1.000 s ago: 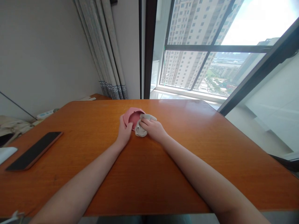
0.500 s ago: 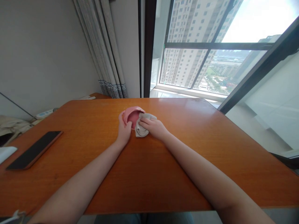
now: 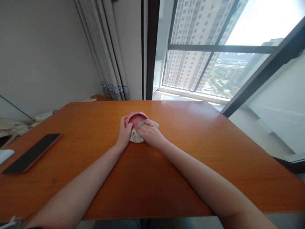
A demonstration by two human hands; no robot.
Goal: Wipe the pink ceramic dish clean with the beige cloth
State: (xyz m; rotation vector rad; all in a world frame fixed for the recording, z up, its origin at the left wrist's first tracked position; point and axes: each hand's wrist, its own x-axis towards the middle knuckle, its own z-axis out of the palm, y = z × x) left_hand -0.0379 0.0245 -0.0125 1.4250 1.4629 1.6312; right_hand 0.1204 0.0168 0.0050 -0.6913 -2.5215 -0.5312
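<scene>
Where forearms (image 3: 95, 176) converge, the hands (image 3: 151, 136) grip a pink bowl (image 3: 135, 119) and cloth (image 3: 135, 137)

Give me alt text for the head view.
The left hand grips a pink bowl-shaped object; the right hand holds a crumpled beige cloth at its opening, over a brown wooden table, a flat black slab at left.

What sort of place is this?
Likely a high-floor room, perhaps a home: an orange-brown wooden table, a long grey fabric curtain and a dark-framed glass window overlooking a pale, many-windowed tower.
</scene>
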